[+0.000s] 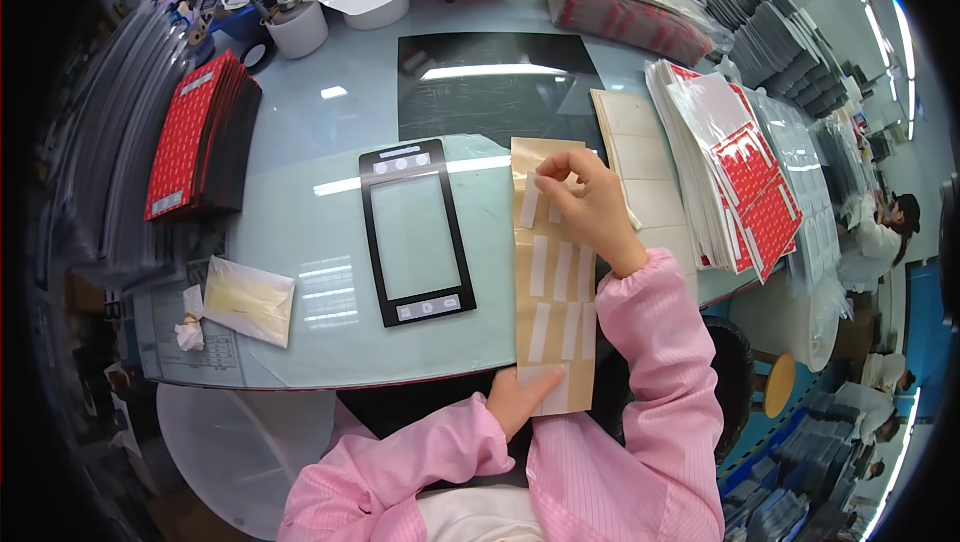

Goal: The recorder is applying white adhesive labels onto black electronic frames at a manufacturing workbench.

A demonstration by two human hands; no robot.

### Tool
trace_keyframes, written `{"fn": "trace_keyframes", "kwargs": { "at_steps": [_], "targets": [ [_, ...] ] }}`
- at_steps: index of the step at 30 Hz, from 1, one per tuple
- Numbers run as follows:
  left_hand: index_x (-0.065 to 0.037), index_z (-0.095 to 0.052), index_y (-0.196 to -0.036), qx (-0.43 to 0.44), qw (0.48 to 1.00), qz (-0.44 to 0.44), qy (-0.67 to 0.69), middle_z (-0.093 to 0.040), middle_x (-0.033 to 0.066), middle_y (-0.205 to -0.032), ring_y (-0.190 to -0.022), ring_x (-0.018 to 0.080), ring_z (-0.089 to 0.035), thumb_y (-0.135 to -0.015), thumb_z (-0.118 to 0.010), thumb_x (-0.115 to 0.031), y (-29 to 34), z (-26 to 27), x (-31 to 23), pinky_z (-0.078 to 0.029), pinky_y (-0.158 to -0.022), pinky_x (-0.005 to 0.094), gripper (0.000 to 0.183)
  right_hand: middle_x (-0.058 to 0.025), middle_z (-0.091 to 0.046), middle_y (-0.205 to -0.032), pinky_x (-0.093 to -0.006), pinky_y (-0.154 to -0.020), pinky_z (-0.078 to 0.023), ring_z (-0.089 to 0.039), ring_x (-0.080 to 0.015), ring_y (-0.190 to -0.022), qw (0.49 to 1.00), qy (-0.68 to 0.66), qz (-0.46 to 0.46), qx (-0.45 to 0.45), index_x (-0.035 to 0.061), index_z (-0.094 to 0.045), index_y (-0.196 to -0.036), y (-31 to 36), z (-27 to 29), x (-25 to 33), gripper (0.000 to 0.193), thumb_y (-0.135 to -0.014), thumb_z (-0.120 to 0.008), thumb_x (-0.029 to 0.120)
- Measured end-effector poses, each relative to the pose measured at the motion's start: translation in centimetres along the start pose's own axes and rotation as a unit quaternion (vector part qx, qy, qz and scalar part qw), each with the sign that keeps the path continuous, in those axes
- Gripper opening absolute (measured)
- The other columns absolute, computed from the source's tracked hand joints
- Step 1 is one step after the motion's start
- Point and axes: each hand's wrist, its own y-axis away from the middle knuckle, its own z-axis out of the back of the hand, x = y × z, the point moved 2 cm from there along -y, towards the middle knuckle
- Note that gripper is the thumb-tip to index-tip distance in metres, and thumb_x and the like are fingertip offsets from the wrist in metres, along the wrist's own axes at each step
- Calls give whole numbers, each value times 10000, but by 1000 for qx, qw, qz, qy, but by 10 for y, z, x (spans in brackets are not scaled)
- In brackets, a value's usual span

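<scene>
Backing sheet [552, 282], tan and long, lay in front of you on the counter [300, 142], its long axis running straight away from your body, with its near end hanging over the counter's front edge. Rows of pale adhesive strips [563, 270] sat on it, each strip lying along that same axis.

Your left hand [520, 397] pinned the near end, thumb resting flat on the paper, fingers partly hidden beneath the sheet, so I cannot tell how far they curled. Your right hand [590, 207] was at the far end, fingers together in a pinch on the top of one strip [530, 204] near the sheet's upper left corner. That strip hung toward you from the pinch point, so any lift would have peeled it along its length.

Just to the left of the sheet, close but apart from it, lay the black panel frame [416, 232] with its clear window, flat and long-axis parallel to the sheet. It stood to the left of your right hand's fingers, well within reach across the sheet's edge. Your right hand was the one on the strip; your left hand was nearer your body and busy holding paper.
</scene>
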Motion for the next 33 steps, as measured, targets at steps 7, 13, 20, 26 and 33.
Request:
{"fn": "trace_keyframes", "kwargs": {
  "at_steps": [7,13,20,26,33],
  "targets": [
    [64,-690,-1226,-2,1000,10,-8,-742,132,-1139,-1003,178,-709,-939,-775,-249,1,0,-1,-550,-911,323,433,-64,-682,-982,-381,-864,-489,-608,-263,-986,978,163,133,-14,61,-697,-990,0,-7,-3,226,-795,-807,87],
    [45,-681,-1248,9,1000,-9,8,-736,118,-1159,-1022,176,-702,-951,-765,-219,1,-1,3,-550,-914,331,406,-81,-664,-1020,-399,-877,-476,-603,-282,-1017,956,240,159,-45,81,-683,-1080,2,-7,11,333,-778,-820,116],
    [44,-688,-1233,16,1000,-7,12,-740,120,-1138,-988,169,-707,-953,-764,-243,5,-4,-4,-556,-879,317,408,-81,-661,-989,-334,-750,-470,-611,-209,-886,966,132,154,-163,64,-673,-1170,17,49,52,349,-840,-784,49],
    [30,-658,-1262,19,997,-47,51,-724,92,-1150,-1019,158,-687,-1002,-704,-307,15,-5,-23,-540,-908,319,428,-85,-666,-965,-307,-734,-451,-581,-185,-836,978,119,99,-141,27,-708,-1074,97,91,95,247,-834,-762,1],
    [18,-635,-1286,55,993,-61,82,-711,81,-1151,-1000,143,-675,-1053,-607,-430,6,-15,-37,-534,-888,309,505,-113,-644,-998,-341,-801,-515,-631,-276,-909,994,110,-4,-16,32,-735,-1030,172,60,80,256,-783,-782,-19]
  ]
}}
